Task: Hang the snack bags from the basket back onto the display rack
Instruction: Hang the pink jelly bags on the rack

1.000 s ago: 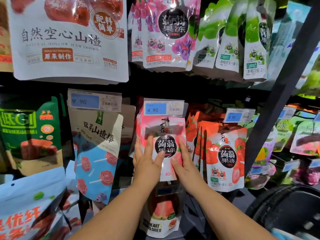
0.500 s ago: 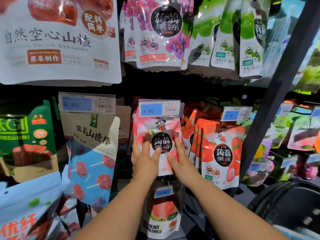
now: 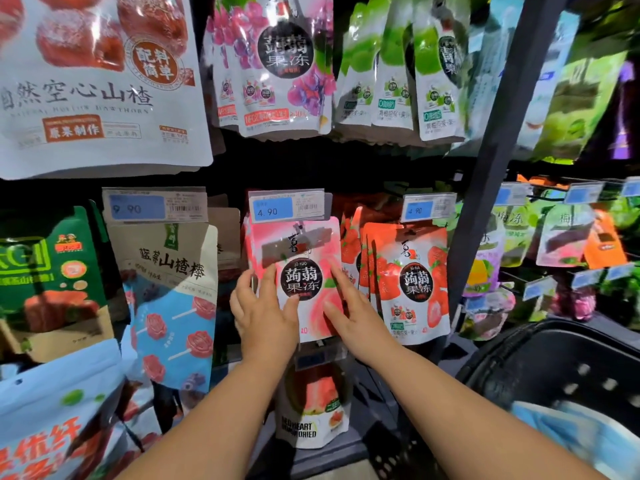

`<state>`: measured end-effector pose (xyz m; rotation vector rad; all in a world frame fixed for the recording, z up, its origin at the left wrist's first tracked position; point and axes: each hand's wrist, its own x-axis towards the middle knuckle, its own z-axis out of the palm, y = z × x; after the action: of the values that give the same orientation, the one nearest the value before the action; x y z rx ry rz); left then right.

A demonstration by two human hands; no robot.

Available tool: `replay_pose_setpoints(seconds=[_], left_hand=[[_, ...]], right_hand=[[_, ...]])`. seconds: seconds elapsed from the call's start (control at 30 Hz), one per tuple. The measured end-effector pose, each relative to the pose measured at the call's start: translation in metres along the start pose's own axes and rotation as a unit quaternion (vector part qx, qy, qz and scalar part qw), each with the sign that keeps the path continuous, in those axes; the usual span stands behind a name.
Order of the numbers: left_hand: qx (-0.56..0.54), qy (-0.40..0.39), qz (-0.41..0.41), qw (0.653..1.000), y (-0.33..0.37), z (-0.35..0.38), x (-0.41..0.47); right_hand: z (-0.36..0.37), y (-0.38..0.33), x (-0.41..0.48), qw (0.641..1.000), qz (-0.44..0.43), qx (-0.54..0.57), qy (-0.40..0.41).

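The pink-and-white bag (image 3: pixel 301 251) bears a black round label with white characters. At its 3 o'clock is a red strawberry-printed bag (image 3: pixel 412 282), at 9 o'clock a blue-and-cream bag (image 3: pixel 173 306) dotted with red rose lollipops, and at 12 o'clock a blue-and-white price tag (image 3: pixel 287 207), then a purple grape-patterned bag (image 3: pixel 277 64).

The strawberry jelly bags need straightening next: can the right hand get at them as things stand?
Probably yes. The right hand rests on the pink jelly bag just beside the strawberry jelly bags, which hang in the front row with nothing before them.
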<state>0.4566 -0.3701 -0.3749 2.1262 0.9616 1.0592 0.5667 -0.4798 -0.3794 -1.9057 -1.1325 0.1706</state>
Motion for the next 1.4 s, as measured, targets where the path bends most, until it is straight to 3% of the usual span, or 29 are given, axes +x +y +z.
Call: replay_pose_setpoints(seconds=[0.33,0.63,0.93,1.1,1.27,1.4], left_hand=[[0.022,-0.018,-0.006,1.000,0.019,-0.005,-0.026],[-0.016,-0.144,0.128,0.981,0.061,0.042,-0.066],[-0.045,-0.338,0.244,0.908,0.141,0.117,-0.147],[-0.057,-0.433,0.249,0.864,0.184,0.153,-0.175],[0.002,-0.539,0.247,0.805,0.187,0.182,-0.204],[0.015,-0.565,0.222,0.794,0.184,0.192,-0.202]], right_hand=[[-0.023,-0.011,-0.024,0.998,0.039,-0.024,-0.032],[-0.085,0.005,-0.074,0.995,0.088,-0.013,0.042],[-0.197,0.083,-0.188,0.966,0.192,-0.146,0.092],[-0.254,0.128,-0.241,0.937,0.280,-0.206,0.027],[-0.292,0.162,-0.302,0.882,0.399,-0.248,-0.039],[-0.303,0.178,-0.337,0.859,0.460,-0.213,-0.074]])
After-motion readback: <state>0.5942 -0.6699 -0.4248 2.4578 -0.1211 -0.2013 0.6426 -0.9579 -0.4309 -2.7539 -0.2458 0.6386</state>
